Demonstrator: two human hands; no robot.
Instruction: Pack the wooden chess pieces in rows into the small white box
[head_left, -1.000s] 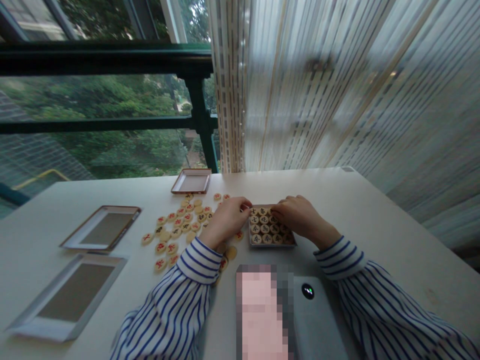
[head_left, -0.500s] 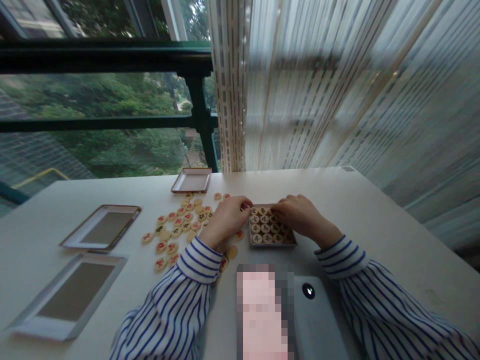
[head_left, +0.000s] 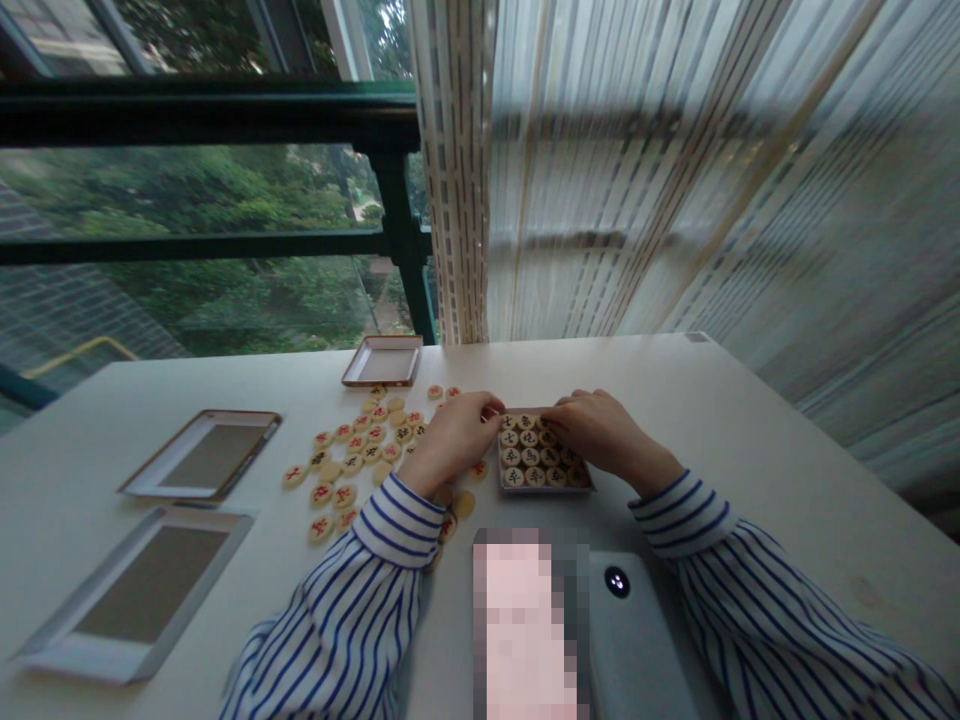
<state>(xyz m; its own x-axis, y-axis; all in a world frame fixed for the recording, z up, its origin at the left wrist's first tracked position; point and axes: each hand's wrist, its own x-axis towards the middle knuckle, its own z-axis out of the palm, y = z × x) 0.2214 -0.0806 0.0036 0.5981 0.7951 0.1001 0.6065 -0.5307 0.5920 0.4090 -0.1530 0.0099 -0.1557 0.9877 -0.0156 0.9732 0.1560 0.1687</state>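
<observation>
A small shallow box stands on the table between my hands. Rows of round wooden Chinese chess pieces with black characters lie inside it, face up. My left hand has its fingers curled against the box's upper left edge, thumb and fingertips close together. My right hand reaches over the upper right of the box, its bent fingers on a Chinese chess piece in the top row and hiding that corner. Loose pieces, some red, some black, some blank side up, are scattered left of and partly under my left forearm.
An open box tray and a pale one lie at the left. A smaller tray stands at the table's far edge. In front of me are a pixelated pink-screened object and a light phone-like device.
Both hands stay almost exactly where they were at the box. The pieces in the box look the same. The light on the device has turned from green to white.
</observation>
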